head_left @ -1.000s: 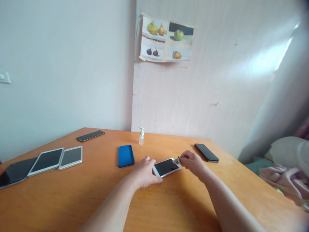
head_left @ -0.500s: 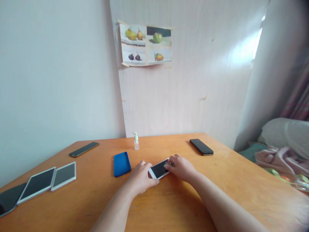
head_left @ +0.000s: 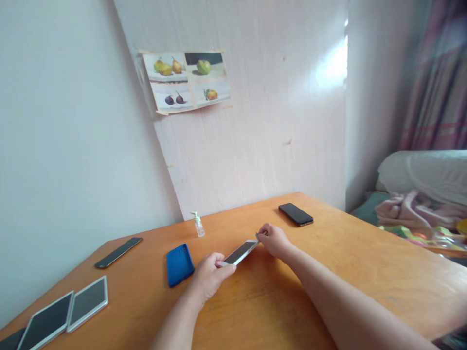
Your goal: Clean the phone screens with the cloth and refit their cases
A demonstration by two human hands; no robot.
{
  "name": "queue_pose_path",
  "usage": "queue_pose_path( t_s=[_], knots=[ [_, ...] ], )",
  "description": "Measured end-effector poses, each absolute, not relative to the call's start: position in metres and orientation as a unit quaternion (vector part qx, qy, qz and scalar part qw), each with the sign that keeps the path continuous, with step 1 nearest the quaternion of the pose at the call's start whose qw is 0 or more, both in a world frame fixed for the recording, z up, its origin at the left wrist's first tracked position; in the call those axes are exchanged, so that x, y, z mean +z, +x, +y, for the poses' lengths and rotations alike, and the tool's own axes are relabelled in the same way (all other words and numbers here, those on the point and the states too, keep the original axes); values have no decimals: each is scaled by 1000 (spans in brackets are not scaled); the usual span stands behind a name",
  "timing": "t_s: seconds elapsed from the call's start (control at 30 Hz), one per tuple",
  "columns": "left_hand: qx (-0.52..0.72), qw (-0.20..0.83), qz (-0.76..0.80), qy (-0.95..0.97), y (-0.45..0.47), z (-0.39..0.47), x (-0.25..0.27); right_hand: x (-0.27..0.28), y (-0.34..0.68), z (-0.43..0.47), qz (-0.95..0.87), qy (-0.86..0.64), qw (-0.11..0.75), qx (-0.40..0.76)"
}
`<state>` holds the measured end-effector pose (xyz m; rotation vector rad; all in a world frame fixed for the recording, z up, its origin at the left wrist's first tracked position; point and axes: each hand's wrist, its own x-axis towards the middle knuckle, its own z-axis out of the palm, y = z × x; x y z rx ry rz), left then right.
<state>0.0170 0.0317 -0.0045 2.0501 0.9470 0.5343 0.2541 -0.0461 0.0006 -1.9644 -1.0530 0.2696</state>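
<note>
Clamped on the near left end of a white phone [head_left: 241,252], the left hand [head_left: 208,278] has its thumb along the near side and its fingers at the far side. From that grip the phone reaches away to the far right, its dark screen facing up and its near long edge showing; whether its underside touches the table [head_left: 277,304] I cannot tell. Most of the phone lies outside the left hand, between it and the right hand [head_left: 274,240].

Thumb and fingers of the right hand are pinched together on a small pale piece [head_left: 257,236], mostly hidden by the fingertips. It is just beside the phone's far right end; whether the two touch is too small to tell.

Left of the left hand, and near it, lies a blue phone case [head_left: 180,266], with a clear pump bottle [head_left: 199,227] standing beyond it to the right. Farther off on the right, past the right hand, lies a black phone [head_left: 296,214]. Well to the left, a slim dark phone [head_left: 118,252] lies near the table's far left edge. Nearer on that side, a larger white device [head_left: 46,321] and a smaller white device [head_left: 88,304] lie next to each other, screens up.
</note>
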Motion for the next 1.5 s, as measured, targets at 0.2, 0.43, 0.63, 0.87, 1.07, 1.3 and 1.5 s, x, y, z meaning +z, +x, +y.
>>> queue_pose_path(
  t_s=[0.2, 0.43, 0.63, 0.87, 1.07, 1.3, 1.5],
  knots=[
    [228, 404, 384, 798, 18, 27, 3, 0, 225, -46, -477, -748, 452, 97],
    [227, 417, 384, 792, 19, 19, 12, -5, 221, -42, -493, -725, 466, 121],
    [224, 417, 385, 792, 18, 19, 13, -5, 229, -42, -466, -740, 472, 111],
    [227, 434, 378, 786, 18, 19, 16, -1, 201, -50, -533, -685, 479, 129],
    [229, 435, 373, 787, 16, 18, 18, -9, 232, -39, -438, -712, 517, 184],
    [209, 396, 362, 817, 14, 25, 19, -4, 233, -37, -428, -680, 552, 222],
    [204, 290, 325, 877, 15, 23, 16, 0, 237, -38, -433, -683, 555, 195]
  ],
)
